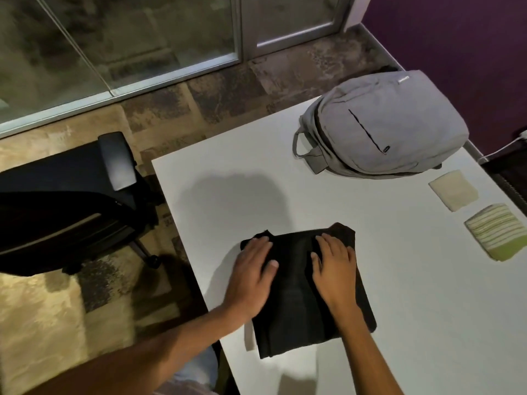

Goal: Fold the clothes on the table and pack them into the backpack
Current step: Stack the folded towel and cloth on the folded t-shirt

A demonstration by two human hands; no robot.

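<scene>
A black garment (296, 303), folded into a rough rectangle, lies on the white table (413, 295) near its front left edge. My left hand (252, 269) rests flat on the garment's left part, fingers spread. My right hand (335, 266) presses flat on its right part. Neither hand grips the cloth. A grey backpack (382, 126) lies at the table's far end, zipped as far as I can tell. A folded cream cloth (453, 189) and a folded green-striped cloth (497, 233) lie at the right edge.
A black office chair (65, 195) stands on the carpet left of the table. A glass partition runs along the back and a purple wall stands on the right. A white cable (502, 149) and a dark object sit at the far right.
</scene>
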